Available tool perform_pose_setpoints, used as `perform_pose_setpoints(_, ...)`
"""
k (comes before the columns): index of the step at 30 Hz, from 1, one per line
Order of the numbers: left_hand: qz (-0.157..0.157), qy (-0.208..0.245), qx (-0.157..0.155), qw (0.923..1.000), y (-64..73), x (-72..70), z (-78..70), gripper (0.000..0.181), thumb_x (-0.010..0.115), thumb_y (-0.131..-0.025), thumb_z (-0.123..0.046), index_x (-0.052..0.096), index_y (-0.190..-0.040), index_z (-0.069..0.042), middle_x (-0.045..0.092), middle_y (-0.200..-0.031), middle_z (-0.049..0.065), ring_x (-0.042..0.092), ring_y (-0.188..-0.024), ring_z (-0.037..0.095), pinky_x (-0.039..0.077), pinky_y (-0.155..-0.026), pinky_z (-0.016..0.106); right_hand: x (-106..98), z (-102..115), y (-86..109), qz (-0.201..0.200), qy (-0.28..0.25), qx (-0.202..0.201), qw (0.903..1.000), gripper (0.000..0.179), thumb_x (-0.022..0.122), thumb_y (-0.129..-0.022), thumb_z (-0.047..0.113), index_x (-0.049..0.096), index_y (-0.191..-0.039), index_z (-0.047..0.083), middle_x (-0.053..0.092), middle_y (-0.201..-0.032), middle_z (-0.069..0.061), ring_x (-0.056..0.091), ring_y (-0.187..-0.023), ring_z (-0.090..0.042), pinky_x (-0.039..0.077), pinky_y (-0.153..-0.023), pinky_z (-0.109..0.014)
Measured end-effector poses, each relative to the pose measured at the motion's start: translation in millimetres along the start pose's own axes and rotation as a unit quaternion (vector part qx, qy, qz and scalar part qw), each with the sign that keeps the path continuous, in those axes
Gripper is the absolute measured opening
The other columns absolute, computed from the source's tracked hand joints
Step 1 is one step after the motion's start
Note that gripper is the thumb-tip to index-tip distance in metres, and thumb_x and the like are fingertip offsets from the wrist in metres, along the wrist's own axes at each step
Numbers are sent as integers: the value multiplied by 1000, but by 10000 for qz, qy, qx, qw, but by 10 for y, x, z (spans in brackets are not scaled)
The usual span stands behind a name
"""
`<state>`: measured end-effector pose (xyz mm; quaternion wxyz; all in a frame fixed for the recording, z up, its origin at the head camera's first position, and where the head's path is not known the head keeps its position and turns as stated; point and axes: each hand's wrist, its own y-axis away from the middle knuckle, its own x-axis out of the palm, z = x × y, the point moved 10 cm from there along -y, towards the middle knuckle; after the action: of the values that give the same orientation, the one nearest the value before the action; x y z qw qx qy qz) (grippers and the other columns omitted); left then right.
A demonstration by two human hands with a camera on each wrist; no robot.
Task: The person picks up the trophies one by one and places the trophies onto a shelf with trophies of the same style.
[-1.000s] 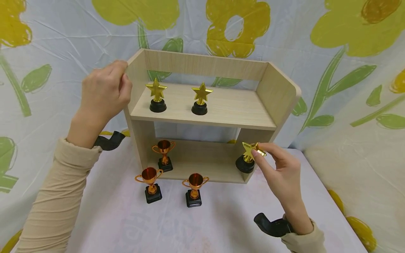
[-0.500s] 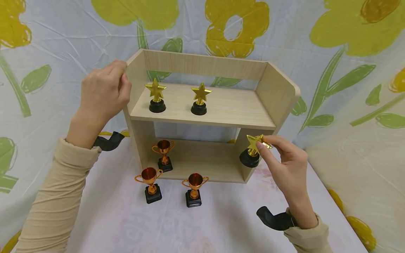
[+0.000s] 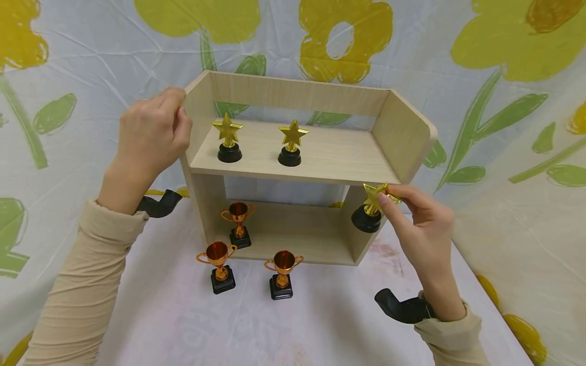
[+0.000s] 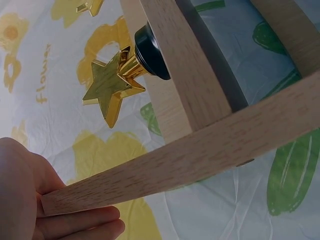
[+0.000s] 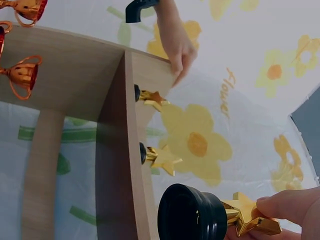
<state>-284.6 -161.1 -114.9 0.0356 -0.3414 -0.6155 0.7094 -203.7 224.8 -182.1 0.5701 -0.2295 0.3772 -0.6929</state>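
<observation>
A white cloth printed with big yellow flowers (image 3: 270, 30) fills the upper frame behind my work, and a pale cloth-covered table (image 3: 151, 315) spreads across the bottom. The two-tier wooden shelf (image 3: 339, 145) stands in the middle. My left hand (image 3: 153, 124), at the left of the frame, grips the shelf's upper left side panel, fingers curled round its edge. My right hand (image 3: 426, 229), at the right, pinches a gold star trophy (image 3: 370, 211) between thumb and fingers by its star.

That trophy lies on the left side of my right hand, toward the shelf, and my left hand is well apart from it. Its long axis leans: the star is up and slightly right, the black base down and slightly left. In the head view it overlaps the lower right of the shelf, below the upper board's right end; I cannot tell its exact gap from the wood.

On the upper board, a left star trophy (image 3: 229, 140) and a middle star trophy (image 3: 291, 142) stand upright, with bare board right of them. A copper cup (image 3: 239, 223) stands inside the lower compartment at left; two more cups (image 3: 283, 274) stand on the table in front.
</observation>
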Motion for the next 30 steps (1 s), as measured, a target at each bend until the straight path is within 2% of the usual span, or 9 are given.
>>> perform_pose_setpoints(9, 35, -19, -13, 10000, -9, 9, -5, 24, 39, -91, -8, 59, -93, 5, 66, -86, 19, 44, -51, 35, 37, -50, 48, -4, 58, -98, 3, 132, -105, 9999, 15, 68, -80, -18, 69, -96, -17, 72, -90, -4, 66, -84, -15, 50, -92, -24)
perform_pose_setpoints(14, 3, -4, -5, 10000, -11, 9, -6, 24, 39, -90, -8, 59, -93, 5, 67, -88, 19, 44, -51, 36, 38, -50, 49, -13, 74, -155, -34, -201, -183, 9996, 15, 68, -80, -17, 67, -95, -20, 72, -90, -4, 65, -84, -16, 49, -92, -22)
perform_pose_setpoints(21, 63, -25, -33, 10000, -16, 9, 0, 26, 39, -91, -9, 60, -95, 5, 69, -94, 20, 47, -53, 37, 40, -51, 50, -9, 123, -227, -54, -210, -284, 9994, 13, 68, -80, -17, 68, -93, -20, 72, -88, -4, 65, -83, -16, 49, -92, -23)
perform_pose_setpoints(26, 22, -14, -1, 10000, -7, 4, -2, 24, 39, -91, -8, 59, -93, 5, 69, -93, 20, 47, -53, 38, 39, -51, 50, 14, 140, -286, -37, -312, -271, 9991, 13, 67, -80, -18, 69, -93, -19, 72, -86, -5, 64, -80, -17, 50, -90, -25)
perform_pose_setpoints(30, 29, -7, 1, 10000, -6, 5, -3, 25, 39, -91, -8, 59, -94, 5, 69, -94, 20, 47, -53, 37, 40, -51, 50, 22, 142, -326, -31, 16, -234, 9997, 13, 67, -81, -15, 70, -93, -17, 73, -87, -5, 64, -80, -17, 50, -91, -25)
